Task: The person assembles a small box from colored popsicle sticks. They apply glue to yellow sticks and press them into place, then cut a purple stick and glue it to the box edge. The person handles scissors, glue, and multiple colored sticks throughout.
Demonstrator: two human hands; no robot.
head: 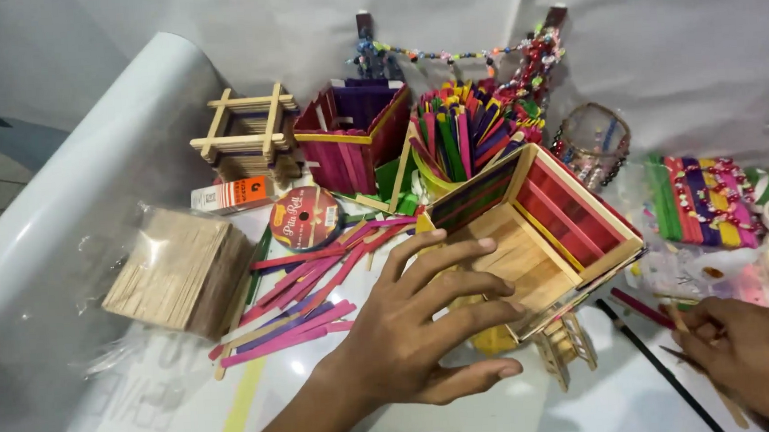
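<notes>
Wooden craft sticks make up the open box (537, 233) at the middle of the table, with plain slats on its near side and red and dark coloured ones within. The left hand (427, 325) lies on the box's near wall with fingers spread flat, steadying it, not clasping it. The right hand (753, 353) rests low at the right edge of the table, fingers curled over a thin stick (711, 383) beside a black pencil (661, 368); whether it truly grips the stick I cannot tell.

By the look of it, this is the bracing stage of the build: one hand keeps the box in place while the other takes up a piece. Any fitting calls for a light touch, since the glued slats could shift.

A small stick ladder (566, 343) leans just below the box. Loose pink and purple sticks (309, 292) lie scattered to the left, near a bundle of plain sticks (179, 269) in clear wrap. Behind stand a cup of coloured sticks (464, 135), a purple and magenta stick box (353, 133), a plain stick frame (246, 131) and a ribbon spool (306, 218). The ladder and pencil crowd the space between the hands.
</notes>
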